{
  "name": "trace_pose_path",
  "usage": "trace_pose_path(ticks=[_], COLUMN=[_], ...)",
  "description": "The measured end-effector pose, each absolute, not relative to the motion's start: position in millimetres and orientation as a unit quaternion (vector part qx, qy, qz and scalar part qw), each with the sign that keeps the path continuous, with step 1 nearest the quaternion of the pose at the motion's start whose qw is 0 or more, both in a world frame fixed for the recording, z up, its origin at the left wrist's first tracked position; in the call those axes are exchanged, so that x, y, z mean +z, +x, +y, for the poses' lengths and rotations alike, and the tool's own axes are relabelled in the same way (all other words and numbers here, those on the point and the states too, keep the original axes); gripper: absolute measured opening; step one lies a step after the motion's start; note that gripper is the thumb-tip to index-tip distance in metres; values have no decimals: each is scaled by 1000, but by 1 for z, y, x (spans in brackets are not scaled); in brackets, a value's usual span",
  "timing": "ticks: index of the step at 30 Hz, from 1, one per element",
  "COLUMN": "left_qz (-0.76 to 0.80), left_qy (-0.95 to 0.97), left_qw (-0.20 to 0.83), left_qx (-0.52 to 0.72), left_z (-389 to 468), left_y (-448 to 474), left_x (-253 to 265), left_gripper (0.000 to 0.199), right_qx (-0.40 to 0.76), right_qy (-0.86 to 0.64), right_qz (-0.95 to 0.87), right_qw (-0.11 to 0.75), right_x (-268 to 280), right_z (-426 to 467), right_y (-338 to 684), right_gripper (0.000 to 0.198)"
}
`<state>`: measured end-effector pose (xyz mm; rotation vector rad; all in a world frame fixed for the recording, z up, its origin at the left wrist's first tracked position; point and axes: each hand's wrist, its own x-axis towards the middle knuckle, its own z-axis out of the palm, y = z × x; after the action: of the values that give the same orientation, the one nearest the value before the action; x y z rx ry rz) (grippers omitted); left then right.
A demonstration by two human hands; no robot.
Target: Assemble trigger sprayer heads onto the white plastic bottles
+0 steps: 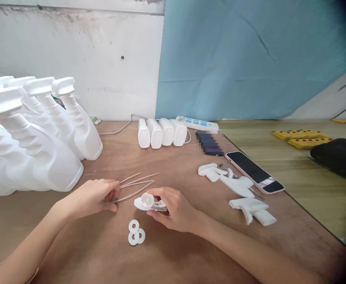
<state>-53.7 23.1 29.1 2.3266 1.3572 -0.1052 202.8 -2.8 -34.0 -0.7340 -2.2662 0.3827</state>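
My right hand [175,207] is closed on a white trigger spray head [147,201], its round socket turned up towards me. My left hand [97,197] is at the near ends of several thin white dip tubes [137,182] lying on the table. Its fingers are curled, with thumb and forefinger at the end of the nearest tube; the exact grip is partly hidden. Just below, between the hands, lie three white ring washers [133,238], touching or overlapping. More loose trigger spray heads [251,209] rest to the right of my right hand.
White spray bottles [54,157] with heads on crowd the left side. Several small white bottles [167,132] lie at the back, near a power strip [198,124]. A dark pixelated item [209,142] and a phone [254,172] lie by the table's right edge.
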Motion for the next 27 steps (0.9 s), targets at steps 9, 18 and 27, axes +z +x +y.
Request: trace_pose_path(ticks=[9,18,27], left_qz=[509,469,422], left_qy=[820,752,571], left_qw=[247,411,512], left_qx=[-90,215,484], left_z=[26,20,-2], left_y=[-78,-41,4], left_x=[25,40,17], left_gripper=[12,10,9], right_qx=[136,141,143], right_qy=[-290,-296,-290], right_qz=[-882,-881,-882], right_qw=[345,340,343], right_x=[-32,-30,-30], right_z=[-4,-5,-4], right_y=[203,203,202], right_gripper=[29,29,28])
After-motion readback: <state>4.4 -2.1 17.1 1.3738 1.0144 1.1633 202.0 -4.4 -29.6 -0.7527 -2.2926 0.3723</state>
